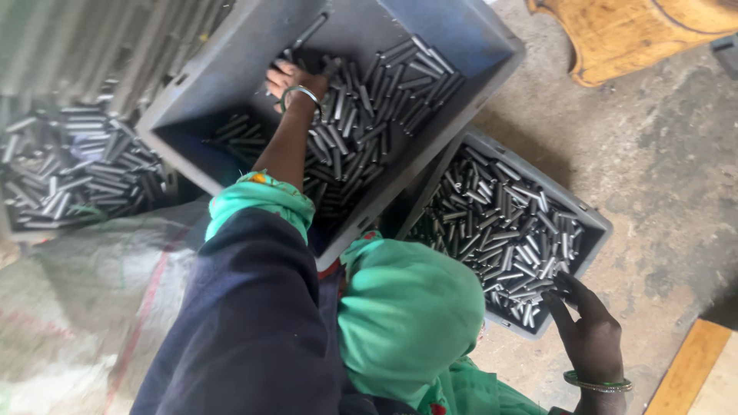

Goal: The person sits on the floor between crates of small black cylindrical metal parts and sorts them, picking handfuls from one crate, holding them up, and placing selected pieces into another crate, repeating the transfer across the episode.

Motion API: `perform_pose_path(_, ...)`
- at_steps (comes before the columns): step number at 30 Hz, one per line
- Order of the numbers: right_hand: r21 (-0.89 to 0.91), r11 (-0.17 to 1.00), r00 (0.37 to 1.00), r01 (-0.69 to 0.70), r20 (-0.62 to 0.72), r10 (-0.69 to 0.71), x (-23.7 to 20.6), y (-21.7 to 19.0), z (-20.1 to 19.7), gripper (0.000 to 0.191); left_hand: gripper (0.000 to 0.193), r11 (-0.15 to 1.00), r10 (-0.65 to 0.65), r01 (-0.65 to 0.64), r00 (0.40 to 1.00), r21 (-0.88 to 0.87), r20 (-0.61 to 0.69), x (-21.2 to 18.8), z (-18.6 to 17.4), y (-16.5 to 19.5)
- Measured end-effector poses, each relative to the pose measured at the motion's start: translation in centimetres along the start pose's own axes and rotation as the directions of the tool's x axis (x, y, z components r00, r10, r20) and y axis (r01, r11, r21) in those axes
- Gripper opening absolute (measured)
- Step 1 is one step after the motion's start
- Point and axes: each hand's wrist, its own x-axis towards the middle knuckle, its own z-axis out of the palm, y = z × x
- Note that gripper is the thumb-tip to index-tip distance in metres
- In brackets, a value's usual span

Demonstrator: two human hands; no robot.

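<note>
My left hand (294, 79), with a metal bangle on the wrist, reaches into the tilted grey plastic crate (231, 61). Its fingers are curled into the pile of short dark metal pins (369, 115) lying there. My right hand (588, 330), wearing a green bangle, rests with fingers spread on the near corner of a second grey crate (596, 219). That crate stands lower on the floor, filled with shiny metal pins (500, 223), and the fingertips touch the pins at its edge. Green sleeves and dark cloth cover my arms and lap.
A third heap of metal pins (73, 169) lies in a container at the left, under corrugated metal sheet (77, 46). A woven sack (84, 307) covers the floor at lower left. Wooden boards sit at top right (630, 34) and bottom right (696, 376) on the concrete floor (653, 146).
</note>
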Motion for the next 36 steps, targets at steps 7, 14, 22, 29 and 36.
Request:
perform_pose_path(7,-0.055,0.993,0.993,-0.103,0.059,0.106,-0.2,-0.7,-0.4,0.049,0.149,0.899,0.068,-0.159,0.971,0.409,0.229,-5.6,3.1,3.4)
perform_pose_path(14,-0.030,0.999,0.998,-0.035,0.047,0.036,0.0,-2.0,-0.5,0.048,0.143,0.837,0.132,-0.267,0.946,0.478,0.297,-5.9,2.7,3.6)
perform_pose_path(22,-0.057,0.998,0.999,0.031,0.028,-0.030,0.0,-1.8,-0.4,0.048,0.134,0.784,0.226,-0.377,0.913,0.492,0.340,-5.6,1.9,2.2)
perform_pose_path(29,-0.069,0.995,0.997,-0.065,0.043,0.068,0.0,-1.8,-0.4,0.049,0.105,0.819,0.279,-0.354,0.933,0.451,0.225,-6.9,2.6,1.5)
perform_pose_path(36,-0.067,0.997,1.000,0.025,0.009,-0.024,-0.4,-1.2,-0.8,0.049,0.079,0.772,0.365,-0.404,0.914,0.490,0.178,-5.8,4.7,-0.2)
